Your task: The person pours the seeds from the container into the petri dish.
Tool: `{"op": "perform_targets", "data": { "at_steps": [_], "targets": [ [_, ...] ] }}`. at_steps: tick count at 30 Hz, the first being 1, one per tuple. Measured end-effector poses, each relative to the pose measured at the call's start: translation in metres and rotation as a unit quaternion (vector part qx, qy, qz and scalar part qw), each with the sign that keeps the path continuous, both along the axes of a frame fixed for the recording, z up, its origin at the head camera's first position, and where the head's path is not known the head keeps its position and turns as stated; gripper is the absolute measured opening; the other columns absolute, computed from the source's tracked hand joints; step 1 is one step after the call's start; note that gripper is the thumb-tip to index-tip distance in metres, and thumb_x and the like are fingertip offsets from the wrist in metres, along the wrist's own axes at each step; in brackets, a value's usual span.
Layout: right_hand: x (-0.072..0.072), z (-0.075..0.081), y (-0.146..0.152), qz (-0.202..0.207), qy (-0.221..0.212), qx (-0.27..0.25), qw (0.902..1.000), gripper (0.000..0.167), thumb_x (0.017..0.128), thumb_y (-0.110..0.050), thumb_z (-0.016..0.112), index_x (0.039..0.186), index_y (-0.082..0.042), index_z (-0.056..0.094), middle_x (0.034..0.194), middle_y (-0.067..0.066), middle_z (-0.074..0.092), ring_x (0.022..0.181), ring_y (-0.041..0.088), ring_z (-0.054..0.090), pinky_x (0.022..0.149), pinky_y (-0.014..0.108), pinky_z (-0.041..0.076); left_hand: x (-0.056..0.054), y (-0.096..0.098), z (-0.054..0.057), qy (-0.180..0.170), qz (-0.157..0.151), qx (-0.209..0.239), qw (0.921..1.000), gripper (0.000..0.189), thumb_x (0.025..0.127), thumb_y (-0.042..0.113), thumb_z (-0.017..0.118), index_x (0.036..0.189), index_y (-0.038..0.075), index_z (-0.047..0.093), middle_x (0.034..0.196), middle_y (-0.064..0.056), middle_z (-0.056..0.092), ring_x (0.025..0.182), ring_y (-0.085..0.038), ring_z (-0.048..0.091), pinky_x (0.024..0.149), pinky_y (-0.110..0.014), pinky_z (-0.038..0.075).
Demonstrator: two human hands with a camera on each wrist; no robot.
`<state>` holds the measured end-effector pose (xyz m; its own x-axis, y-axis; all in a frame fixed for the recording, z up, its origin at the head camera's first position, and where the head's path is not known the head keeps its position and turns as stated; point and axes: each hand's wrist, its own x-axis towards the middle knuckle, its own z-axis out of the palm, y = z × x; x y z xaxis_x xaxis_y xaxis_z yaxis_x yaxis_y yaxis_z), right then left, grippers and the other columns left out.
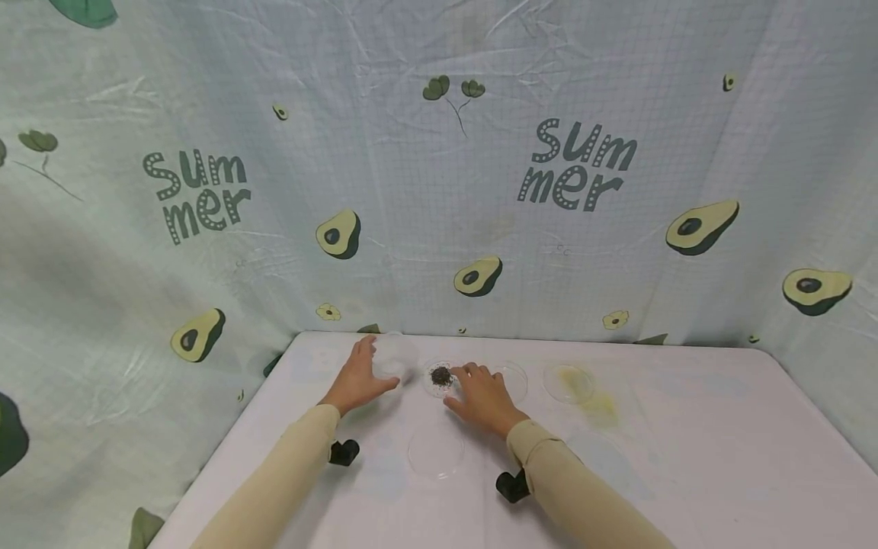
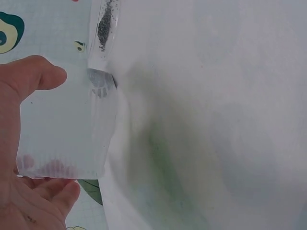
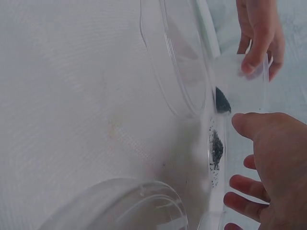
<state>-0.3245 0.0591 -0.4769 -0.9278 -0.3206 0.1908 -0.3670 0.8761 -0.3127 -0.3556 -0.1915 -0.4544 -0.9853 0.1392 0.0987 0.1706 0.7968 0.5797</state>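
My left hand (image 1: pixel 360 379) grips a translucent plastic cup (image 2: pixel 62 129) at the table's far left. Its thumb lies on one side and its fingers lie around the other. A dark heap (image 3: pixel 222 101) shows at the cup's bottom. Just right of the cup lies a clear round dish (image 1: pixel 428 389) with a small pile of dark grains (image 1: pixel 441 376) in it. My right hand (image 1: pixel 483 398) is beside this dish, thumb and fingers spread at its right edge. Whether those fingertips touch the rim, I cannot tell.
More clear round dishes lie about: one behind the right hand (image 1: pixel 513 381), another dish farther right (image 1: pixel 568 383), and a dish nearer the front (image 1: pixel 437 451). A yellowish patch (image 1: pixel 600 404) marks the white tablecloth (image 1: pixel 700 457). An avocado-print curtain (image 1: pixel 411 175) hangs behind the table.
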Motion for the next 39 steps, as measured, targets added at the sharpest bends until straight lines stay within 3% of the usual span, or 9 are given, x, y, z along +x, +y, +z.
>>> {"op": "perform_targets", "data": {
  "at_steps": [15,22,26,31,39],
  "targets": [
    [0.011,0.005,-0.001,0.023,-0.002,0.003,0.9997,0.056,0.092,-0.044,0.062,0.135,-0.011,0.053,0.131,0.014,0.057,0.12,0.032,0.053,0.095,0.053,0.043,0.006,-0.007,0.0,-0.017,-0.002,-0.034,0.9993,0.105,0.084,0.042,0.071,0.152,-0.004,0.006,0.157,-0.027,0.01,0.142,-0.045,0.027,0.113,-0.056,0.03],
    [0.017,0.006,0.002,0.03,-0.002,-0.01,0.9995,0.054,0.091,-0.043,0.063,0.134,-0.012,0.054,0.13,0.012,0.058,0.12,0.031,0.054,0.095,0.052,0.043,0.011,-0.011,0.004,-0.003,-0.002,-0.024,0.9997,0.098,0.087,0.053,0.064,0.152,0.0,0.014,0.157,-0.022,0.017,0.142,-0.043,0.029,0.113,-0.057,0.03],
    [0.02,0.003,0.003,0.042,-0.002,0.003,0.9991,0.055,0.091,-0.045,0.062,0.135,-0.012,0.053,0.13,0.012,0.058,0.121,0.031,0.054,0.097,0.052,0.043,0.011,-0.015,0.004,0.036,-0.002,-0.022,0.9991,0.09,0.088,0.058,0.059,0.151,0.003,0.025,0.156,-0.019,0.025,0.143,-0.039,0.028,0.114,-0.057,0.029],
    [0.024,0.002,0.001,0.058,-0.01,0.008,0.9982,0.056,0.091,-0.046,0.062,0.136,-0.014,0.053,0.132,0.012,0.057,0.122,0.031,0.053,0.099,0.053,0.042,0.01,-0.015,0.003,0.075,-0.003,-0.023,0.9969,0.075,0.091,0.051,0.058,0.146,0.005,0.036,0.152,-0.017,0.033,0.141,-0.036,0.032,0.113,-0.055,0.031],
    [0.033,0.006,0.001,0.081,-0.015,0.007,0.9966,0.057,0.091,-0.045,0.062,0.137,-0.013,0.052,0.132,0.011,0.057,0.122,0.03,0.053,0.1,0.052,0.043,0.012,-0.012,0.006,0.083,-0.008,-0.017,0.9964,0.069,0.093,0.044,0.06,0.145,0.004,0.039,0.15,-0.018,0.036,0.14,-0.036,0.035,0.113,-0.054,0.032]
  ]
}}
